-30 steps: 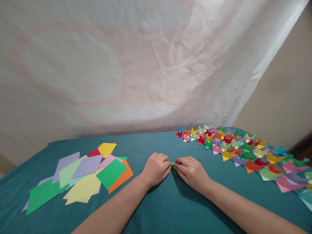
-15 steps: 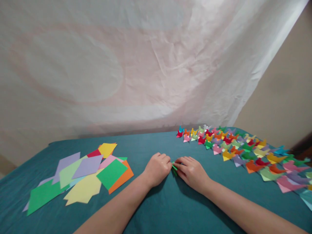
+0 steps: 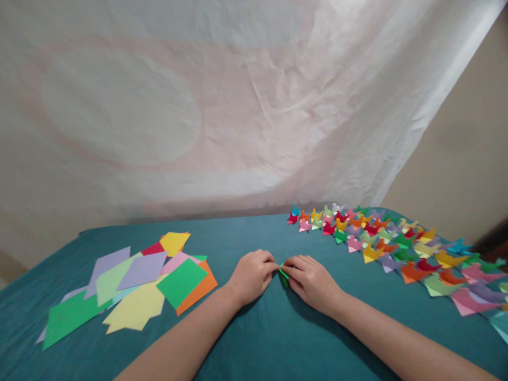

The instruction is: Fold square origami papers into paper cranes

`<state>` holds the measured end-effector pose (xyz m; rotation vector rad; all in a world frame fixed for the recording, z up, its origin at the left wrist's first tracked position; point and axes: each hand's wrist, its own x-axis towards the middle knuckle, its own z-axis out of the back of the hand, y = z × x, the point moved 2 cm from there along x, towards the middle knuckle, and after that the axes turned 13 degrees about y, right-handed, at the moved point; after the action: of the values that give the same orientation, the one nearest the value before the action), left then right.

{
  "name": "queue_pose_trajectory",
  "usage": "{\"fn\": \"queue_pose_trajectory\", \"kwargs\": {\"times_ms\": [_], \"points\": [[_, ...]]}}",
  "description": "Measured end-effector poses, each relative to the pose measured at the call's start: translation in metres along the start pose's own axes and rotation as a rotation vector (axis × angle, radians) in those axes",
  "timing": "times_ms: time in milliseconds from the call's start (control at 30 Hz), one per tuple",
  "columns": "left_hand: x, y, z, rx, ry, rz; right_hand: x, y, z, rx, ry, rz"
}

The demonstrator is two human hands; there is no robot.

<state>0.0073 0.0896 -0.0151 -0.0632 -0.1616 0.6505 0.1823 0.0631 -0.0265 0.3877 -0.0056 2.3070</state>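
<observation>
A small folded piece of green paper (image 3: 284, 276) is between my two hands, just above the teal tablecloth (image 3: 254, 338). My right hand (image 3: 313, 280) pinches it from the right with thumb and fingers. From the left, my left hand (image 3: 254, 278) reaches its index finger and thumb to the paper's upper edge, with the fingers closed in a pinch there. My fingers cover part of the folds, so the paper's full shape is hidden.
Loose coloured paper sheets, among them a green sheet (image 3: 181, 283) and a pale yellow sheet (image 3: 137, 309), overlap on the left. Rows of folded paper birds (image 3: 371, 253) in many colours stand on the right. A pale cloth (image 3: 238, 106) hangs behind the table.
My left index finger has stretched out from a curled position towards the green paper. The left hand has shifted slightly left; the right hand stays nearly in place.
</observation>
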Motion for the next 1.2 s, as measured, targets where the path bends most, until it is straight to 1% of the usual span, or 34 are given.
{"fn": "queue_pose_trajectory", "kwargs": {"times_ms": [233,400,567,667,767,933,1200], "points": [[0.001,-0.004,0.002,0.061,0.038,-0.015,-0.001,-0.001,-0.001,0.027,0.042,0.008],[0.001,-0.004,0.000,0.122,0.041,-0.017,-0.002,-0.001,0.001,0.003,0.073,0.016],[0.003,-0.003,-0.002,0.130,0.045,-0.020,-0.002,-0.002,0.001,-0.027,0.076,0.046],[0.004,-0.002,-0.003,0.108,0.050,-0.016,-0.003,-0.002,0.000,-0.033,0.067,0.064],[0.003,0.001,-0.005,0.034,0.041,-0.002,-0.003,-0.002,0.000,-0.019,0.077,0.050],[0.002,0.005,-0.007,-0.111,0.012,0.023,-0.001,0.001,0.002,0.002,0.145,0.000],[0.003,0.007,-0.010,-0.135,0.021,0.000,0.002,0.001,0.006,-0.048,0.247,-0.003]]}}
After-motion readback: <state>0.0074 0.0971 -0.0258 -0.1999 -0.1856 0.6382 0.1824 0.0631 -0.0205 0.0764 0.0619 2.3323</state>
